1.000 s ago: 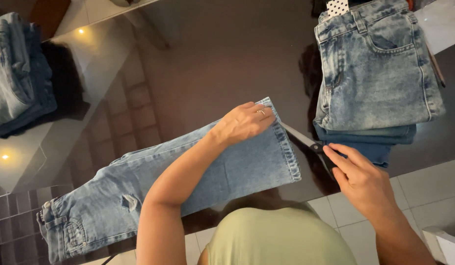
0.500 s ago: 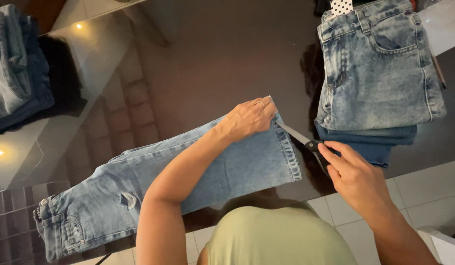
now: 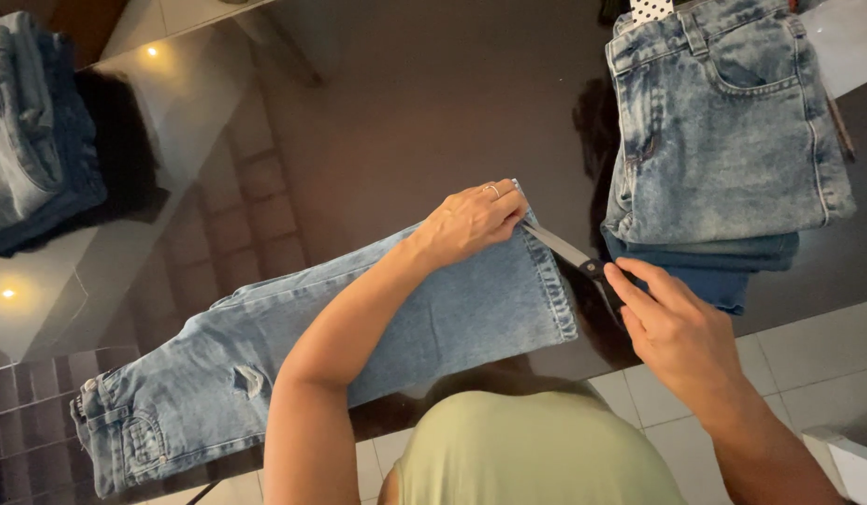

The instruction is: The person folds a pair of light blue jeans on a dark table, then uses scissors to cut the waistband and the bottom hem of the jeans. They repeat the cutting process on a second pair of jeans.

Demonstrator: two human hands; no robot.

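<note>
While our left hand (image 3: pixel 469 220) is pinning the jeans' (image 3: pixel 359 327) hem near the tabletop's (image 3: pixel 405 103) near edge, our right hand's (image 3: pixel 677 332) fingers are closing round scissors (image 3: pixel 569 252), blades pointing leftward at it.

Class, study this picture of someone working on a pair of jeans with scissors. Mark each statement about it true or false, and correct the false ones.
1. The right hand holds the scissors. True.
2. The left hand rests on the waistband of the light blue jeans. False: it presses the leg hem, and the waistband lies at the far left.
3. The scissor blades point at the hem. True.
4. The stack of folded jeans lies on a white cloth. False: it lies on the dark glossy table.
5. The left hand wears a ring. True.
</note>
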